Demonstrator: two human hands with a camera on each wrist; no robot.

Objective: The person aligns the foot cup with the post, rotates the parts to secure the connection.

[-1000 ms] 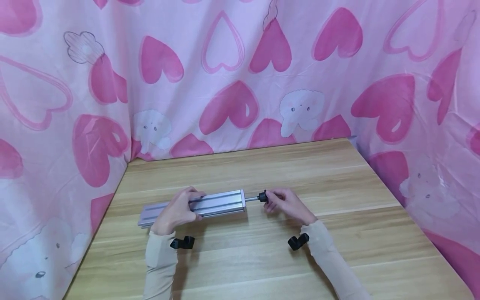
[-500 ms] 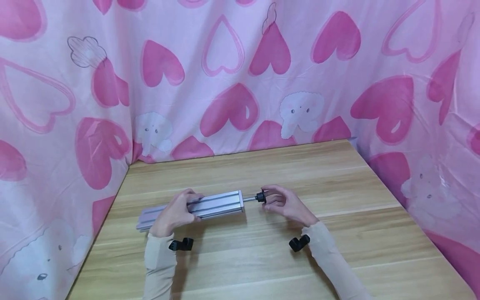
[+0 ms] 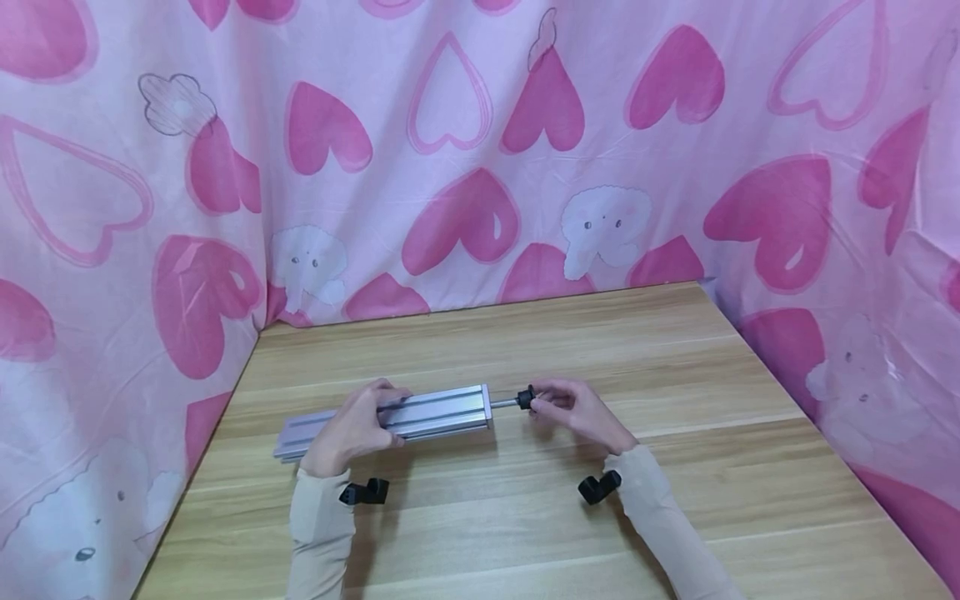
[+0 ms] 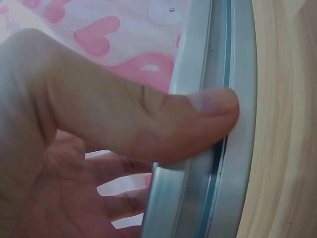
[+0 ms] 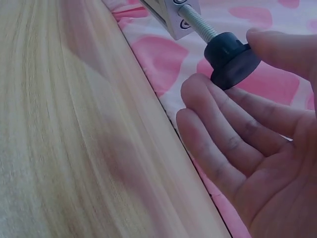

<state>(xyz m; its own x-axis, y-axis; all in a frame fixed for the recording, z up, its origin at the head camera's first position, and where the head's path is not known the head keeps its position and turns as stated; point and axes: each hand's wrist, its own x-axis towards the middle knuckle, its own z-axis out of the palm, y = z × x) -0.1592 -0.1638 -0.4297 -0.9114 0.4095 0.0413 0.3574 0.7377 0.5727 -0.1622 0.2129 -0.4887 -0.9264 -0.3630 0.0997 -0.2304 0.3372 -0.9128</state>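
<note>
Aluminium profile (image 3: 446,410) is left of centre in the head view, gripped by the left hand (image 3: 358,427), with a threaded rod (image 3: 505,403) out of its right end and a black foot (image 3: 525,399) at the tip, by the right hand (image 3: 583,412). Left wrist view: thumb pressed across the slotted face, other fingers spread behind; a firm hold should resist twisting. Right wrist view: thumb and a finger lightly pinch the foot's rim, upper right; short turns about the rod's axis would probably work best.
</note>
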